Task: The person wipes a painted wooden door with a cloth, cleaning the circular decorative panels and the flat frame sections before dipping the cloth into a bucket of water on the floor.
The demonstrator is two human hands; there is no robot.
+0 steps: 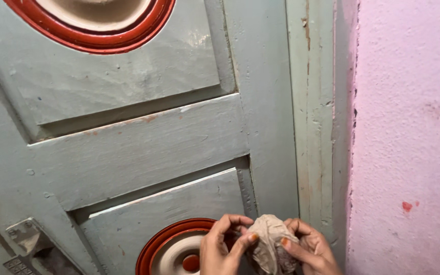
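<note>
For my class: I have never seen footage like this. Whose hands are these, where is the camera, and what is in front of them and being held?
There is one picture, taken by a camera worn on a person's head, looking at their own two bare hands. The left hand and right hand together hold a crumpled beige cloth. In front stands a grey-green panelled door with worn paint and red-rimmed round ornaments. A metal latch sits at lower left. To the right are the door frame and a pink wall.

We see our left hand (220,249) and right hand (311,247) bare, no sleeves, rings or bangles in view; our fingernails (253,237) carry an orange tint.
</note>
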